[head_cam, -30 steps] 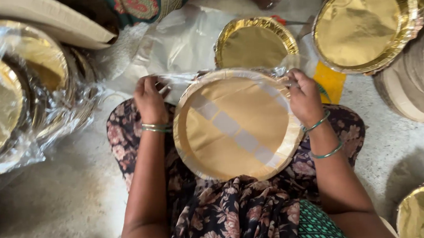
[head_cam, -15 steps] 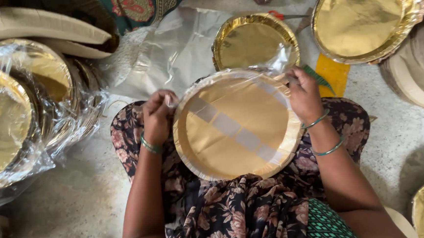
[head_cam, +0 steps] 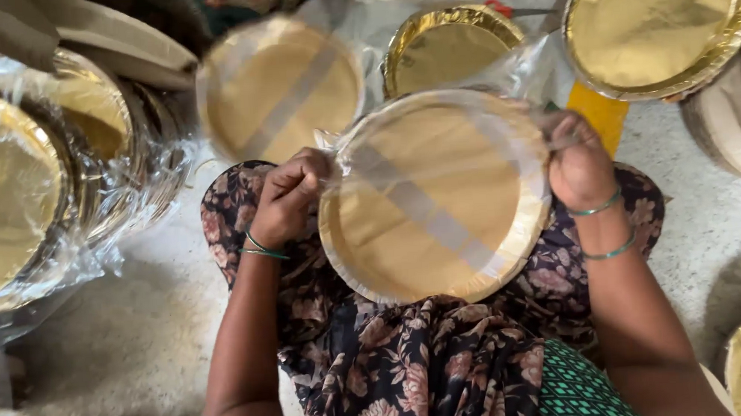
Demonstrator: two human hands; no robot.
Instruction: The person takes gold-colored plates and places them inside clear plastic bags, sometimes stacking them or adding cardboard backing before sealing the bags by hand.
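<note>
Hands: your left hand (head_cam: 288, 196) and right hand (head_cam: 578, 165) pinch the plate stack's (head_cam: 434, 200) slippery clear wrap (head_cam: 469, 133); light, flimsy rims

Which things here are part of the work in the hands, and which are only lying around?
In hand:
- left hand and right hand, each in a grip on the clear plastic wrap
- wrapped paper plate stack on the lap

Lying about:
- bagged gold plates
- loose gold plate
- gold plate stack
- yellow card
</note>
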